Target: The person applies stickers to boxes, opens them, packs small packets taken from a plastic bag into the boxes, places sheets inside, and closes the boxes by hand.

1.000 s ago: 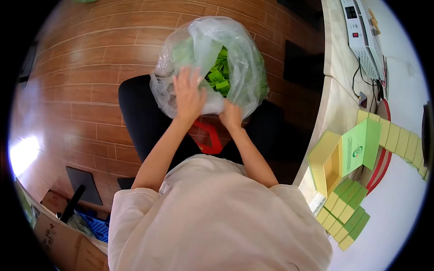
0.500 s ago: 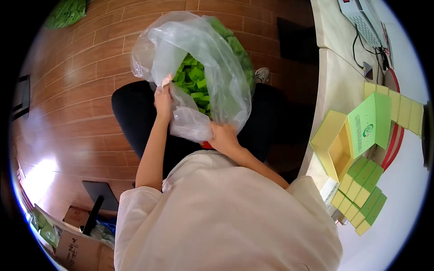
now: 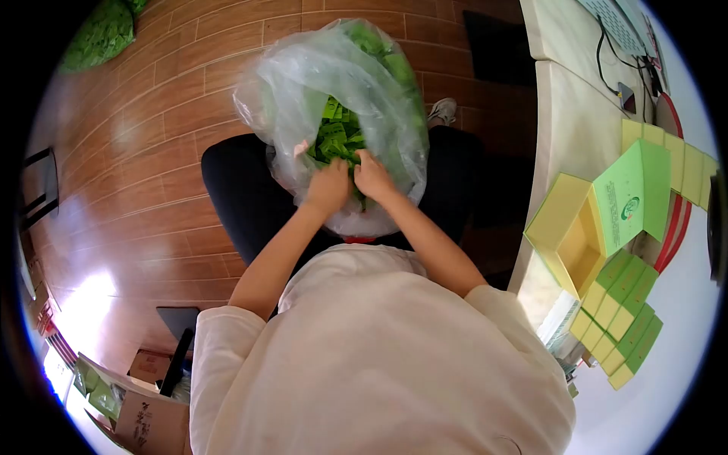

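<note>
A large clear plastic bag (image 3: 284, 83) full of small green packets (image 3: 337, 140) rests between my knees, its mouth facing me. At the near side of the opening, my left hand (image 3: 331, 186) reaches in with its fingers curled on the packets. Close beside it, on the right, my right hand (image 3: 373, 176) has its fingers bent round green packets too. Some green shows between the two hands. My fingertips are partly hidden among the packets, so how many each hand holds cannot be made out.
To the right, a table (image 3: 557, 114) carries an opened green-and-yellow box (image 3: 580, 235), stacked small green boxes (image 3: 622, 296) and a device with cables. Another bag of green packets (image 3: 98, 38) lies on the floor at upper left. Cardboard boxes (image 3: 152, 421) stand at lower left.
Both hands have let go of the bag's rim and moved together into its opening, onto the green packets. The bag's near edge has dropped, and the view has shifted slightly.
</note>
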### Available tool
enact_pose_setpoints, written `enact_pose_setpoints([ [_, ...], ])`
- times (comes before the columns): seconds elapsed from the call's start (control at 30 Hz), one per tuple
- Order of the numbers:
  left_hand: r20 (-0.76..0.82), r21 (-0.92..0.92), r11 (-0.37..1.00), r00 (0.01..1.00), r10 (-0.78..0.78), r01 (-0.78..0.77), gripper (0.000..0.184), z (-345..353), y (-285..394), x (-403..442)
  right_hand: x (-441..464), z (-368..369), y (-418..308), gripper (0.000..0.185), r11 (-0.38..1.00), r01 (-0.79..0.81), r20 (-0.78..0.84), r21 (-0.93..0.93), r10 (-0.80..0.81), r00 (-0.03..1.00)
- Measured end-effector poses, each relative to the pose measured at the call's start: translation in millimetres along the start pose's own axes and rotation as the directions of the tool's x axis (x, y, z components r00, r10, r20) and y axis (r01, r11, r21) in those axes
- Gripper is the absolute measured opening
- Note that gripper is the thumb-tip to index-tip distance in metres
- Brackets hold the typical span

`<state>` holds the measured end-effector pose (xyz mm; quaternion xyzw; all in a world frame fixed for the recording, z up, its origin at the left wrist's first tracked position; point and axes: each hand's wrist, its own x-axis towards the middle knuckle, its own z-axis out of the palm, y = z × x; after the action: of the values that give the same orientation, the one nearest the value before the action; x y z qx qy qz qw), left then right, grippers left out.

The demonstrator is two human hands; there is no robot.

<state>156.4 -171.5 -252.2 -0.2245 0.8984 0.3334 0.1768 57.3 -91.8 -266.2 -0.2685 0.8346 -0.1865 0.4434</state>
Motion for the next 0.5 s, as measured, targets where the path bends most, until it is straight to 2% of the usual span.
enact_pose_setpoints([
  [0.03,0.345,0.403,0.914,0.932,-0.107,-0.045,0.039,9.1,-1.2,-6.0,7.2,-3.3,6.1,0.048,0.950,-0.072,-0.128,-0.303,0.034,0.991],
  [0.07,0.356,0.404,0.913,0.928,-0.110,-0.047,0.039,25.0,-5.5,-15.5,16.4,-14.3,16.6,0.052,0.805,-0.172,-0.253,-0.568,0.029,0.967],
  [0.1,0.376,0.481,0.857,0.927,-0.010,-0.185,0.037,45.6,-11.3,-26.1,51.7,-28.2,57.1,0.059,0.919,-0.328,-0.332,-0.218,0.246,0.911],
  [0.13,0.401,0.547,0.776,0.912,0.086,-0.314,0.036,56.7,-15.3,-31.8,57.1,-50.9,69.6,0.059,0.919,-0.328,-0.323,-0.220,0.249,0.913],
  [0.17,0.407,0.546,0.777,0.910,0.082,-0.314,0.036,55.1,-12.2,-28.6,58.1,-74.5,74.3,0.057,0.904,-0.373,-0.483,-0.208,0.237,0.843],
  [0.2,0.460,0.473,0.842,0.888,0.013,-0.258,0.034,51.4,-4.4,-20.5,58.7,-84.6,77.7,0.055,0.889,-0.417,-0.630,-0.186,0.218,0.745],
  [0.23,0.514,0.400,0.896,0.857,-0.046,-0.192,0.033,48.9,0.9,-14.4,59.8,-85.1,78.6,0.055,0.887,-0.422,-0.630,-0.184,0.223,0.744],
  [0.27,0.515,0.397,0.897,0.856,-0.042,-0.195,0.033,56.6,-2.3,-11.1,61.4,-86.9,78.5,0.049,0.872,-0.393,-0.641,-0.291,0.127,0.757],
  [0.3,0.420,0.342,0.939,0.901,-0.109,-0.046,0.033,71.2,-10.2,-6.9,63.8,-88.8,79.0,0.043,0.844,-0.362,-0.640,-0.397,0.028,0.768],
  [0.33,0.328,0.269,0.958,0.926,-0.187,0.099,0.033,74.5,-14.0,-3.4,66.4,-85.4,75.1,0.037,0.852,-0.291,-0.547,-0.435,0.007,0.837],
  [0.37,0.333,0.268,0.959,0.925,-0.184,0.095,0.033,77.6,-19.7,1.0,68.6,-76.1,69.8,0.040,0.872,-0.169,-0.382,-0.460,-0.023,0.924],
  [0.4,0.183,0.050,0.958,0.940,-0.288,0.284,0.033,75.5,-23.9,7.3,69.5,-64.0,62.6,0.043,0.887,-0.043,-0.204,-0.459,-0.058,0.977],
  [0.43,0.057,-0.194,0.885,0.906,-0.420,0.423,0.034,73.4,-30.1,14.0,65.2,-46.7,54.6,0.049,0.887,0.013,-0.138,-0.461,-0.086,0.987],
  [0.5,-0.242,-0.302,0.876,0.859,-0.451,0.375,0.030,70.7,-55.9,26.2,64.9,-10.3,49.7,0.055,0.890,0.080,-0.055,-0.449,-0.117,0.992],
])
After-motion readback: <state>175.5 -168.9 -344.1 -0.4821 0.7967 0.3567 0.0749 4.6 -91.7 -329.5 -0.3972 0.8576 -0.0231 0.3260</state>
